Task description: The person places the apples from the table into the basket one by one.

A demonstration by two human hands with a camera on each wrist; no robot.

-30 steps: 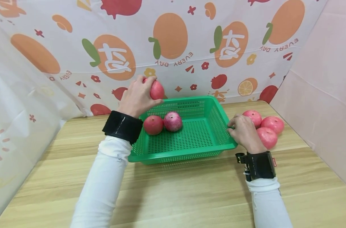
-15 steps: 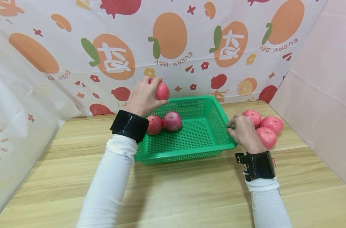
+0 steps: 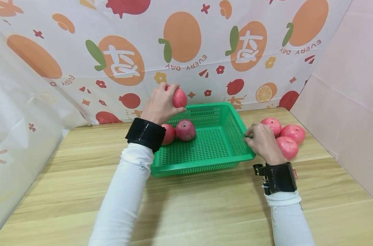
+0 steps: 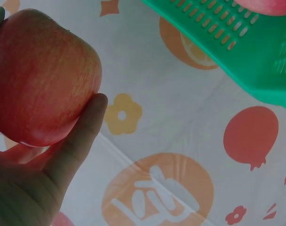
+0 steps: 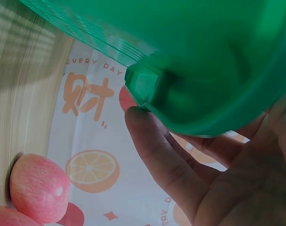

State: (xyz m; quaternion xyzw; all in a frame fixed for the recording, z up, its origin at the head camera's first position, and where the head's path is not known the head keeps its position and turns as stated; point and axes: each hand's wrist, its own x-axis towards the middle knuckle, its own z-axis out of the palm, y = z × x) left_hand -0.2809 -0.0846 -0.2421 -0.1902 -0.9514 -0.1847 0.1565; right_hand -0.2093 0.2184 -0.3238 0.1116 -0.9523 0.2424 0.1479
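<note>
My left hand (image 3: 163,104) grips a pinkish-red apple (image 3: 180,98) above the back left part of a green perforated basket (image 3: 201,162). The left wrist view shows the same apple (image 4: 44,80) between thumb and fingers, away from the basket wall (image 4: 213,52). Inside the basket, on its left side, a red apple (image 3: 168,135) lies beside a darker purplish-red fruit (image 3: 185,131); my left wrist partly covers that red apple. At the basket's right side, my right hand (image 3: 261,140) holds the rim. Its fingers (image 5: 157,146) curl under the rim in the right wrist view.
Three pink-red apples (image 3: 292,133) sit together on the wooden table (image 3: 211,208), just right of my right hand. A fruit-printed cloth (image 3: 186,37) hangs behind the basket, and a plain pale sheet (image 3: 343,89) closes off the right side.
My left hand has moved to the right with the apple, farther over the basket, and its wrist now covers more of the red apple inside. My right hand stays on the rim.
</note>
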